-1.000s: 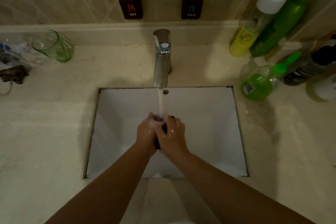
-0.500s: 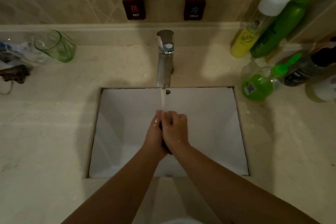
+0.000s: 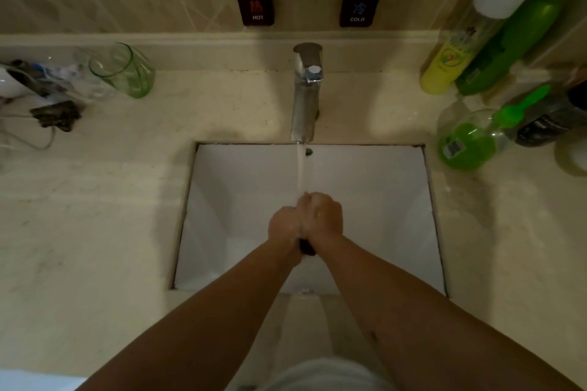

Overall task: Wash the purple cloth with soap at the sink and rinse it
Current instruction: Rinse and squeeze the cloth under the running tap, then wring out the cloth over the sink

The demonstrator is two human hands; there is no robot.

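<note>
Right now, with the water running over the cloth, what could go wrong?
Both hands, left and right, cover the cloth, so soap may stay trapped in its folds. The stream from the tap hits the knuckles and could splash onto the counter.

A pale stone counter [image 3: 95,232] surrounds a white sink [image 3: 397,200], with a chrome tap [image 3: 306,95] behind it. At left stand a green glass [image 3: 127,73] and tangled cables [image 3: 41,111]. At right, yellow [image 3: 444,70], green [image 3: 514,38] and dark [image 3: 552,120] bottles crowd together.
</note>
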